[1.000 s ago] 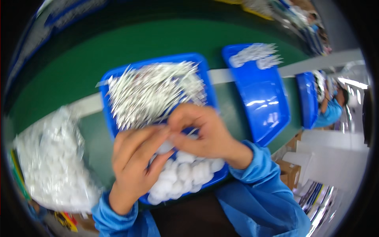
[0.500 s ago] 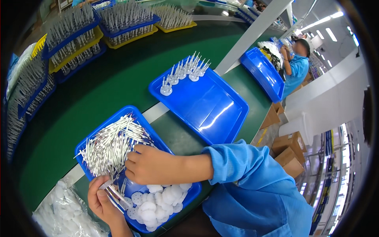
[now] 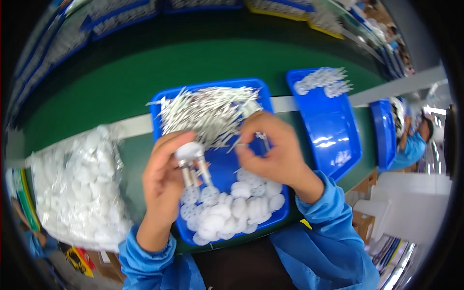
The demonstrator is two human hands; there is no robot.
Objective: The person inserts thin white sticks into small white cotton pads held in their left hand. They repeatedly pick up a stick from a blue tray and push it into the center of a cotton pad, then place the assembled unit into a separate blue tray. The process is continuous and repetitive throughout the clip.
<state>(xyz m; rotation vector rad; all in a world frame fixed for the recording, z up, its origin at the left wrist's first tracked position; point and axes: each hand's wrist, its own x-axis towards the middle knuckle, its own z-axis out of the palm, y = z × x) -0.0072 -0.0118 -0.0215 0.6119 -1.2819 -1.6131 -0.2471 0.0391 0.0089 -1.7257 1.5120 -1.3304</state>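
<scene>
My left hand (image 3: pixel 164 176) grips a white plastic disc (image 3: pixel 188 151) with several short white sticks pointing down from it. Slightly blurred, my right hand (image 3: pixel 278 152) is curled with its fingertips pinched, and a few thin sticks (image 3: pixel 262 141) show between its fingers. Both hands are over a blue tray (image 3: pixel 286 208). A heap of thin white sticks (image 3: pixel 208 113) with darker ends fills the tray's far part. Loose white discs (image 3: pixel 232 212), some showing small holes, are piled in the near part.
To the right, a second blue tray (image 3: pixel 328 130) bears several disc-and-stick pieces (image 3: pixel 321 82) at its far end. A clear bag of white discs (image 3: pixel 77 188) lies left. Stacked filled trays (image 3: pixel 121 19) line the far side. A co-worker (image 3: pixel 413 147) is beyond another blue tray (image 3: pixel 384 133).
The view has turned, so the trays appear more upright and further right. My hands have moved apart; the left now holds its disc with the sticks hanging down, and the right shows sticks in its fingers.
</scene>
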